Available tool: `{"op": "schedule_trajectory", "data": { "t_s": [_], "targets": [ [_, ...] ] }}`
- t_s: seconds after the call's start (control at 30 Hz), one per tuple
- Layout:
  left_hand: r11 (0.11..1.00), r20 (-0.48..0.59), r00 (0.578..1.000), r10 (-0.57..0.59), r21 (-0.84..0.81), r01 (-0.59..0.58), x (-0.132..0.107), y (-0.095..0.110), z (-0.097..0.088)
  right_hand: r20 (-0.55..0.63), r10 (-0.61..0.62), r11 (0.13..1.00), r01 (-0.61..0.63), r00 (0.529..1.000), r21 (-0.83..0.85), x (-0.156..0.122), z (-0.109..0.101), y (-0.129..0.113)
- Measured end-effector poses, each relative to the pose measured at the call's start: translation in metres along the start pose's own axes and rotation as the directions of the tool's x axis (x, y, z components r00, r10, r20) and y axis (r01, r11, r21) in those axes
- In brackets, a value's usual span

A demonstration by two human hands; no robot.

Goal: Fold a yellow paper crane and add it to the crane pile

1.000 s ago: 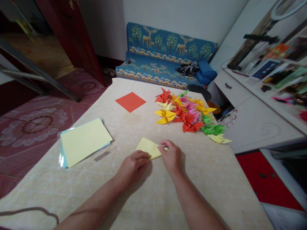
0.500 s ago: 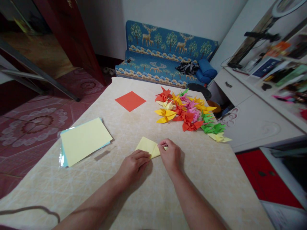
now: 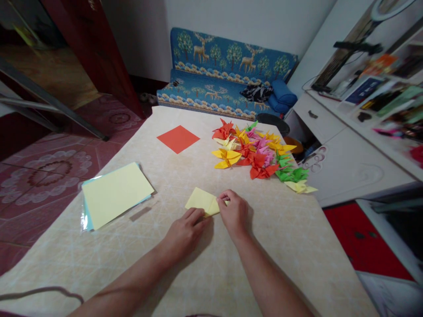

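Observation:
A small piece of folded yellow paper [image 3: 202, 200] lies on the table between my hands, with a crease across it. My right hand [image 3: 234, 213] pinches its right end between thumb and fingertips, and a bit of yellow shows past the fingers. At the near left edge, my left hand [image 3: 189, 229] holds the paper with its fingers together and curled; the thumb's grip is partly hidden. Beyond the hands, a flat red square of paper [image 3: 178, 139] lies apart. Several folded paper cranes [image 3: 257, 154] in red, orange, yellow, pink and green are grouped at the far right.
A stack of yellow and blue paper sheets [image 3: 117, 193] in clear wrapping lies on the left of the table [image 3: 172, 281]. A dark cord [image 3: 42, 289] crosses the near left corner. Behind stand a blue patterned sofa [image 3: 214, 83] and, at right, a white cabinet [image 3: 357, 163].
My left hand's fingers have slid slightly back along the near edge of the yellow paper. My right hand keeps its pinch. The view has shifted a little.

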State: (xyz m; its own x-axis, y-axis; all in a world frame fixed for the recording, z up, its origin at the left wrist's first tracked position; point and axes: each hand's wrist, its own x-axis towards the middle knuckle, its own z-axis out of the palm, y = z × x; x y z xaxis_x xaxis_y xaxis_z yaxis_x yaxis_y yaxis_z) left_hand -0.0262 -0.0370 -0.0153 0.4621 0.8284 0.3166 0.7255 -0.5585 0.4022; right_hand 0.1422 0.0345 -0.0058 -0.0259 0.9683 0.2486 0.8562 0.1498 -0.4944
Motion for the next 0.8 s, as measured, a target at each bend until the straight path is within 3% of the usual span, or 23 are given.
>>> {"op": "schedule_trajectory", "data": {
  "t_s": [0.2, 0.37, 0.53, 0.63, 0.8],
  "targets": [
    [0.994, -0.150, 0.985, -0.081, -0.091, 0.068, -0.002, -0.002, 0.003, 0.017, 0.033, 0.998, -0.033, 0.999, 0.059, -0.001, -0.002, 0.001],
    [0.980, -0.177, 0.969, -0.170, -0.135, 0.147, 0.001, -0.004, 0.004, 0.064, 0.026, 0.969, -0.041, 0.998, 0.242, -0.003, -0.002, 0.009],
    [0.976, -0.206, 0.961, -0.184, -0.152, 0.154, 0.005, -0.006, 0.002, 0.197, -0.164, 0.947, 0.098, 0.966, 0.306, -0.006, -0.015, 0.018],
    [0.971, -0.220, 0.955, -0.199, -0.175, 0.162, 0.005, -0.007, 0.002, 0.217, -0.289, 0.920, 0.208, 0.933, 0.331, -0.004, -0.019, 0.021],
    [0.950, -0.191, 0.954, -0.233, -0.255, 0.181, 0.005, -0.010, 0.001, 0.219, -0.354, 0.917, 0.291, 0.909, 0.273, -0.004, -0.018, 0.020]
  ]
}}
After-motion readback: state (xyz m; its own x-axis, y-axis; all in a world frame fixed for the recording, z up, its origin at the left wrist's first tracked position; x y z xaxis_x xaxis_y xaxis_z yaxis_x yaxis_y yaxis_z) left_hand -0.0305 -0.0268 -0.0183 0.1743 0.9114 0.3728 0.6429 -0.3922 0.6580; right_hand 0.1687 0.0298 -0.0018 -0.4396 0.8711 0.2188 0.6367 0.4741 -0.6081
